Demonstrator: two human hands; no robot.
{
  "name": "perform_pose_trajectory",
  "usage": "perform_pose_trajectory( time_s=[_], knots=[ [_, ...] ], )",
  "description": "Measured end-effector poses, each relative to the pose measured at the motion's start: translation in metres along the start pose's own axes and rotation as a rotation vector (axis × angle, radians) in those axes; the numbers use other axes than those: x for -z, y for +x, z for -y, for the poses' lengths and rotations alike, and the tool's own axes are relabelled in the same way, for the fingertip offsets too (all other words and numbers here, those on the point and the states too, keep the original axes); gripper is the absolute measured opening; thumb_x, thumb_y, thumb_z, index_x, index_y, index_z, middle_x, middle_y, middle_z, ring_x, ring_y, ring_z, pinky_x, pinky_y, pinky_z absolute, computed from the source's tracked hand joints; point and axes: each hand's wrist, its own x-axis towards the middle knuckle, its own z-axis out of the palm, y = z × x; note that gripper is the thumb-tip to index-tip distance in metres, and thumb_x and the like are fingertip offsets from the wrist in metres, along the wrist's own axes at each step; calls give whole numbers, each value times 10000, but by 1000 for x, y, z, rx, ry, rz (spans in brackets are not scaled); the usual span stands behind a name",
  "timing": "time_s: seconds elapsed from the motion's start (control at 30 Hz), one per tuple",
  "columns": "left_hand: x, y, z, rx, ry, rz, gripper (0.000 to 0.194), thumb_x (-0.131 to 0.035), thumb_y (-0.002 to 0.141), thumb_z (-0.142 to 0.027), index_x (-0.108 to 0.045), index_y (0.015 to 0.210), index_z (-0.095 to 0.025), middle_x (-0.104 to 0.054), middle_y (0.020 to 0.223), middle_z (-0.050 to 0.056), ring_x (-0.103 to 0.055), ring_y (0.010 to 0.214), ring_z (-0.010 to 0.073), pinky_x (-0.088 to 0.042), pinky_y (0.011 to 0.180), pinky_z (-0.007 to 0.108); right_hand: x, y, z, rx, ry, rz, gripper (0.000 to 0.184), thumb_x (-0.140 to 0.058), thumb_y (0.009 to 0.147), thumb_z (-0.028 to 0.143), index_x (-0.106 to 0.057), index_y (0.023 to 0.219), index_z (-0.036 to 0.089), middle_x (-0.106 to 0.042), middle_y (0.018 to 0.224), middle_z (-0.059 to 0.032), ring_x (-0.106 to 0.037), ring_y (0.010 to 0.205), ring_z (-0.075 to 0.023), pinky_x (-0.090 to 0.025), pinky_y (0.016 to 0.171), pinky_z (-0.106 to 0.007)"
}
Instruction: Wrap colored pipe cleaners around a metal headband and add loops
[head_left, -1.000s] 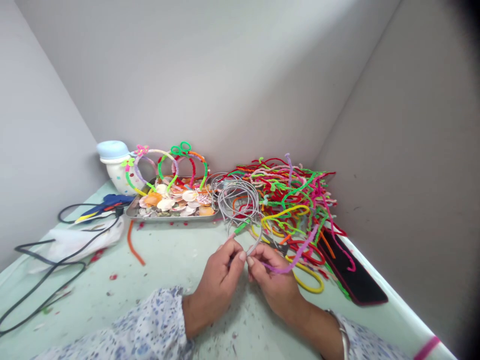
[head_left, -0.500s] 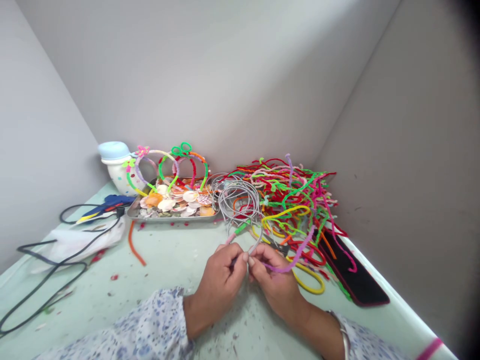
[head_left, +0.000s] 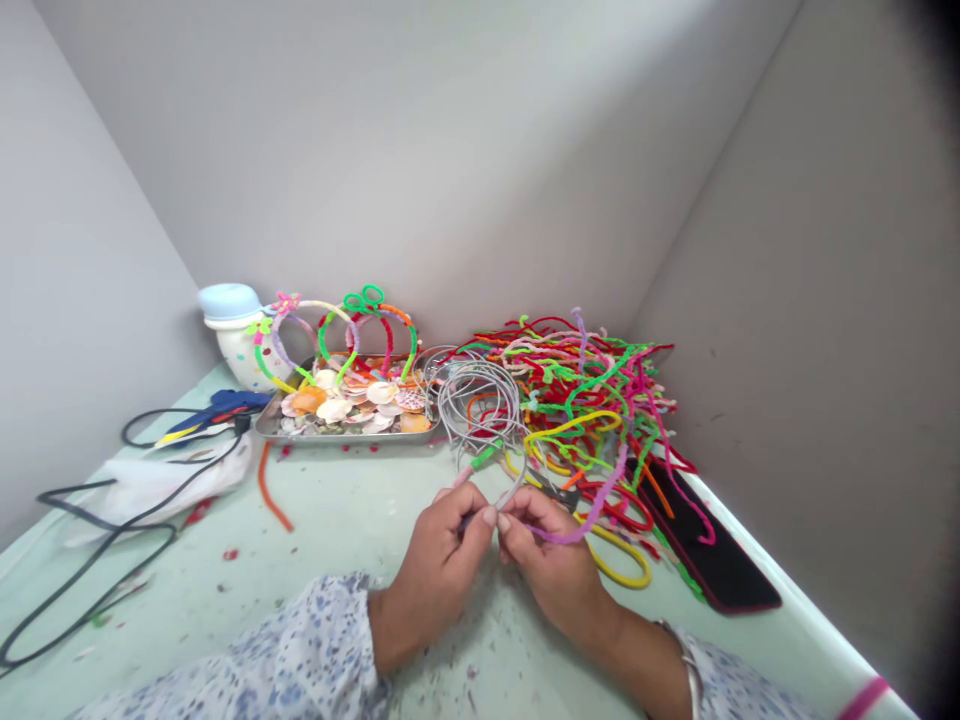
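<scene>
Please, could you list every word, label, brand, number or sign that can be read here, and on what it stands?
There is no readable text.
The white container has small coloured marks, too small to identify; I see no letters.
The black flat object shows no lettering.
The purple fuzzy strip at the right hand shows none either.

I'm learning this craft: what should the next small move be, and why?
Perhaps wind the fuzzy purple pipe cleaner around the thin, curved grey hoop: the right hand holds the pipe cleaner, with a length trailing, the left hand seems to pinch the hoop, and the grey section just beyond both hands looks bare.
</scene>
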Motion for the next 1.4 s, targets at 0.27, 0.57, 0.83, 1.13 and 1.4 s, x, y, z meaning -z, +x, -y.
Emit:
perform_pose_trajectory(
  time_s=[0.27,0.57,0.83,1.13,1.4],
  knots=[
    [-1,2,2,17,28,-19,281,-428,901,-287,-474,646,-179,-459,638,-22,-429,659,135,-348,661,247,0,2,1,-6,-6,2,156,-520,873,256,-507,732,192,-481,605,50,-440,555,-107,-365,538,-217],
    [-1,-1,3,28,-1,5,291,-415,904,-291,-458,639,-179,-447,640,-27,-433,671,134,-345,688,254,0,0,2,-7,-34,15,157,-512,874,264,-504,736,190,-491,601,48,-439,548,-107,-368,534,-216],
    [-1,0,3,26,-44,19,309,-417,911,-299,-463,631,-177,-442,634,-30,-433,661,130,-351,709,254,0,-1,2,10,-43,6,162,-522,869,266,-512,726,189,-506,598,43,-462,557,-110,-379,549,-221],
    [-2,0,1,-17,-120,36,312,-344,958,-309,-508,725,-182,-513,698,-9,-469,728,142,-350,730,257,2,7,6,-130,175,0,179,-560,840,305,-529,714,182,-527,519,47,-473,497,-99,-381,527,-217],
    [2,3,4,-32,-17,-92,243,-370,945,-293,-534,801,-186,-540,757,7,-485,757,159,-362,732,273,8,13,-6,-138,439,-24,191,-556,862,267,-527,696,178,-530,530,46,-459,493,-84,-358,506,-197]
  ],
)
